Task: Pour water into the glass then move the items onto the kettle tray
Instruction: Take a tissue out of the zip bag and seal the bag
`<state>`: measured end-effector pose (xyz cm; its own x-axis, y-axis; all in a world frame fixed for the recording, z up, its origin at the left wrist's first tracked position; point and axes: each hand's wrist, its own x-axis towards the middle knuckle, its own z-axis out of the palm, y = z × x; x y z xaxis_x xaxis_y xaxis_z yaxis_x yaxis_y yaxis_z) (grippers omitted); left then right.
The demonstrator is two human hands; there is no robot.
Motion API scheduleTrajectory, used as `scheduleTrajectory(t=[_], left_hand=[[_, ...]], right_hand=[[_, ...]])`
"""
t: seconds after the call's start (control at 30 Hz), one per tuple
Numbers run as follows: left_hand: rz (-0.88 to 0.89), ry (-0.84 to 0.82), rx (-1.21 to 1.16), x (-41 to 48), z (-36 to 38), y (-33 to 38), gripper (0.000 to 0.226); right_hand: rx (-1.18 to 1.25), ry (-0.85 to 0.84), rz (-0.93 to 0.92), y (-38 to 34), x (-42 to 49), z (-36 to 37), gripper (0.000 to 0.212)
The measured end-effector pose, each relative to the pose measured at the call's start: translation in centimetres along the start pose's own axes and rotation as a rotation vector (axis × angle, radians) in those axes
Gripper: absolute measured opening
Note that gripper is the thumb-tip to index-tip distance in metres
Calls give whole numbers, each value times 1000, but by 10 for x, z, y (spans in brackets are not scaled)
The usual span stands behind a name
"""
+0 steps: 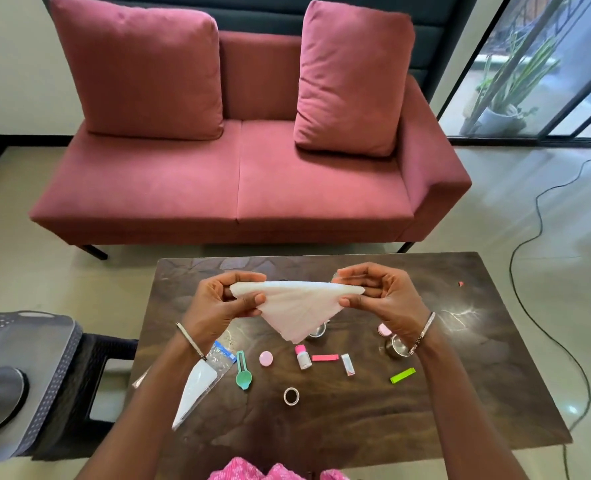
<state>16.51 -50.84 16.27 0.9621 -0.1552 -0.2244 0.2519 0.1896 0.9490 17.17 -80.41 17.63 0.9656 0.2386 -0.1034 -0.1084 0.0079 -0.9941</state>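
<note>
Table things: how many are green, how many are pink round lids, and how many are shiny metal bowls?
Green: 2, the spoon and the stick.
Pink round lids: 2, the left lid and the right lid, part hidden.
Metal bowls: 2, the left bowl and the right bowl, both part hidden.
Total: 6.

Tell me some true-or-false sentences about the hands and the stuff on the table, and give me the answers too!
1. The left hand and right hand both hold the napkin. True.
2. The spoon is red. False: it is green.
3. The sofa has two cushions. True.
4. The bottle has a blue cap. False: its cap is pink.
5. The tape ring hangs on a finger. False: it lies on the table.
</note>
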Motion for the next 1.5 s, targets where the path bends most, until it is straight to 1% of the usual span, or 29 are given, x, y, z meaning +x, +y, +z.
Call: scheduleTrajectory(t=[0.07, 0.13, 0.23, 0.33, 0.47, 0.57, 0.63, 0.7, 0.77, 0.83, 0.93, 1.0, 1.1, 1.17, 1.27, 1.37, 1.5], left_hand=[[20, -16, 28, -7, 2, -1, 35], [55, -1, 104, -13, 3, -2, 33], [122, 74, 226, -20, 4, -6, 27], [166, 154, 299, -27, 4, -13, 20], [165, 203, 353, -34, -1, -23, 17], [78, 221, 293, -34, -3, -32, 16], [-3, 229, 225, -32, -4, -39, 19], [-90, 232, 138, -26, -7, -48, 18], [-181, 250, 43, -18, -6, -57, 16], [-288, 301, -49, -5, -6, -66, 17], [-441, 403, -143, 19, -10, -79, 21], [-514, 450, -183, 40, -14, -91, 23], [-586, 495, -247, 72, -17, -108, 22], [-620, 529, -248, 96, -21, -120, 18], [-665, 552, -247, 131, -30, -139, 14], [-720, 562, -225, 169, -42, -163, 15], [-804, 557, -217, 210, -56, -194, 19]], right_hand=[[-22, -4, -7, -1, -4, -2, 41], [-41, -7, -14, -2, -9, -2, 38], [-58, -13, -12, -2, -14, -3, 36], [-81, -18, 0, 1, -17, -4, 32], [9, 6, 76, 12, -18, -3, 24], [28, 19, 126, 24, -18, 0, 23], [81, 52, 177, 33, -17, 4, 28], [189, 115, 266, 45, -13, 10, 29], [308, 183, 350, 57, -9, 20, 23], [336, 290, 411, 69, 1, 29, 17], [371, 487, 493, 86, 21, 40, 19], [418, 610, 551, 99, 39, 44, 19], [508, 723, 625, 119, 68, 46, 21], [548, 773, 695, 134, 90, 46, 20], [659, 802, 802, 157, 118, 43, 10], [771, 799, 868, 186, 143, 36, 14], [814, 836, 924, 220, 173, 27, 15]])
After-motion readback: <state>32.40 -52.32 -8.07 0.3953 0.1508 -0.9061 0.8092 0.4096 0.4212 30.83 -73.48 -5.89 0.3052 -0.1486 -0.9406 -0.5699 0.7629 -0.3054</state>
